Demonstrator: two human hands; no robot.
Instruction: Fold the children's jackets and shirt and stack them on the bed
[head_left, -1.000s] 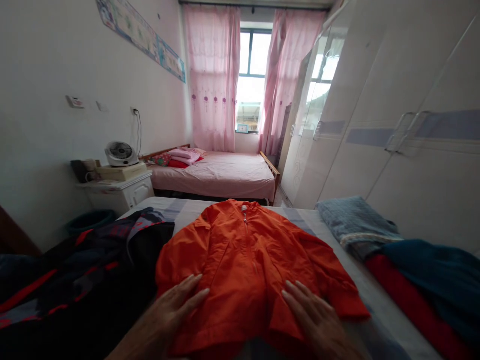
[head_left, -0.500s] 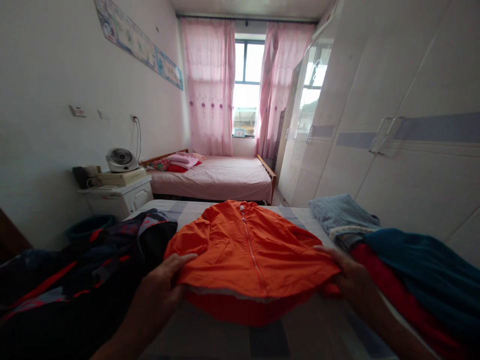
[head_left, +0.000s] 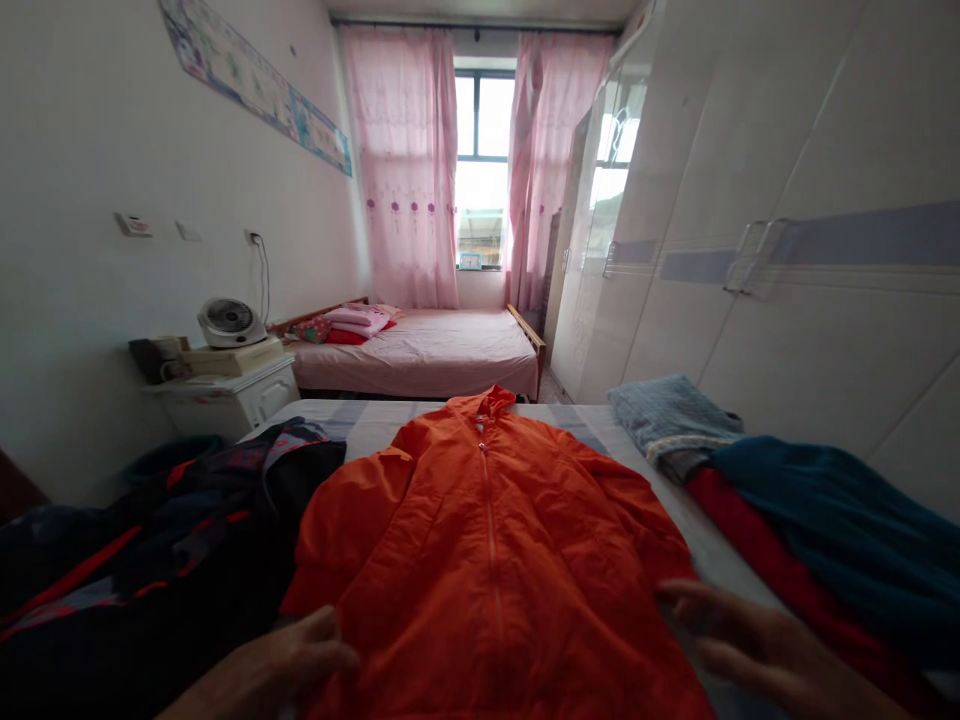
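An orange zip-up jacket (head_left: 442, 540) lies front side up on the bed, its collar pointing away from me and its zip closed down the middle. My left hand (head_left: 281, 655) is at the jacket's lower left edge, below the left sleeve, its fingers loosely apart and gripping no cloth that I can see. Off the lower right side, close to the right sleeve's cuff, my right hand (head_left: 757, 640) is open with spread fingers, slightly blurred. The jacket's bottom hem runs out of the picture.
Dark patterned clothing (head_left: 172, 560) is heaped at the left. At the right lie a folded grey-blue garment (head_left: 671, 415), a teal garment (head_left: 832, 530) and a red one (head_left: 757, 550). Beyond are a pink-covered bed (head_left: 442, 350), a nightstand (head_left: 232, 400) with a fan (head_left: 231, 322), and white wardrobes (head_left: 787, 370).
Both hands have let go of the jacket's hem and moved apart, nearer to me. The jacket, held up by its hem before, now lies spread out towards me.
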